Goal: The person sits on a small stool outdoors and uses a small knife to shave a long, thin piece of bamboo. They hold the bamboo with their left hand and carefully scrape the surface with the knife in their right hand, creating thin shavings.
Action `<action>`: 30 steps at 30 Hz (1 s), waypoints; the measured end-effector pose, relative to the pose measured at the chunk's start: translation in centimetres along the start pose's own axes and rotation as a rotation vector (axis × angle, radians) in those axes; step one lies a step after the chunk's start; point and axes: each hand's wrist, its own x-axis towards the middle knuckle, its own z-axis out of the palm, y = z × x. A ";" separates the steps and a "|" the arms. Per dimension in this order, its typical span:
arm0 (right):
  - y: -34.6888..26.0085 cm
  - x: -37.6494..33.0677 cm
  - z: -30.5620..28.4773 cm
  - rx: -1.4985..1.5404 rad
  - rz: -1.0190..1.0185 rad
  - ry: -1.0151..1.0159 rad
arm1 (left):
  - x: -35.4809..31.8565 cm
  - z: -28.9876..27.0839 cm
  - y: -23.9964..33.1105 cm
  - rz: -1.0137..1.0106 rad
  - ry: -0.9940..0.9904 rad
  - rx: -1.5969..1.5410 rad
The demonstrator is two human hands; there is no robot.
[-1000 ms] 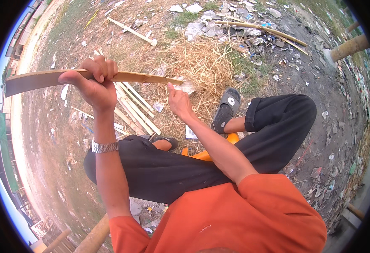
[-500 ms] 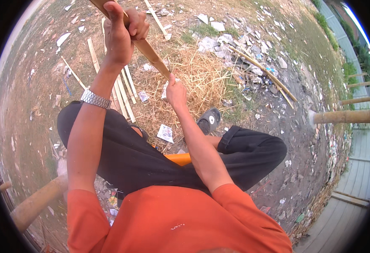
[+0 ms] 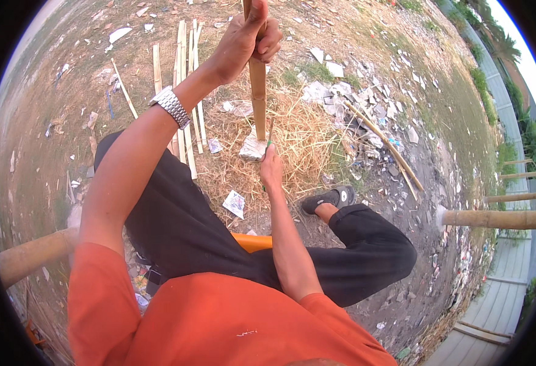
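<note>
We grip an upright bamboo strip (image 3: 257, 79) in our left hand (image 3: 243, 39), fingers wrapped tight around its upper part, its lower end standing on a heap of dry shavings (image 3: 298, 143). Our right hand (image 3: 271, 168) closes around a slim green-handled blade (image 3: 269, 135) just beside the strip's foot. Split bamboo slats (image 3: 185, 104) lie on the ground near our wristwatch (image 3: 171, 106).

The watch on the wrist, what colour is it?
Silver metal wristwatch on the left hand, head view.

Two hands (image 3: 243, 43), one bamboo stick (image 3: 257, 91), one wristwatch (image 3: 171, 105), one shoe (image 3: 329, 199).
</note>
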 end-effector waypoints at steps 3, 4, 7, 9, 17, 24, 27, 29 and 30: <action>-8.1 0.1 -1.6 0.027 -0.045 -0.008 | 0.8 -0.7 -0.4 -0.044 -0.043 -0.109; -8.6 0.3 -1.5 -0.033 -0.072 0.021 | 0.9 -0.9 -0.3 -0.058 -0.127 -0.122; -7.8 0.8 -0.5 -0.181 -0.093 0.076 | 1.9 0.3 -0.5 -0.043 -0.108 -0.144; -4.9 1.6 -0.2 -0.239 -0.040 0.057 | 2.4 0.8 -0.1 -0.062 -0.099 -0.160; -3.0 1.3 0.8 -0.160 0.016 0.041 | 2.6 1.5 -1.4 -0.071 -0.146 -0.064; -1.1 2.0 1.2 -0.090 0.082 -0.076 | 2.7 -0.2 -1.6 -0.026 -0.091 -0.038; 1.3 2.8 2.5 -0.155 0.077 0.040 | 3.5 0.1 -1.5 -0.006 -0.103 0.018; 1.7 3.7 2.8 -0.220 0.030 0.082 | 3.3 1.0 -0.4 -0.020 0.008 0.020; 1.0 4.5 2.1 -0.178 0.087 -0.010 | 3.6 1.7 0.1 -0.006 0.061 0.057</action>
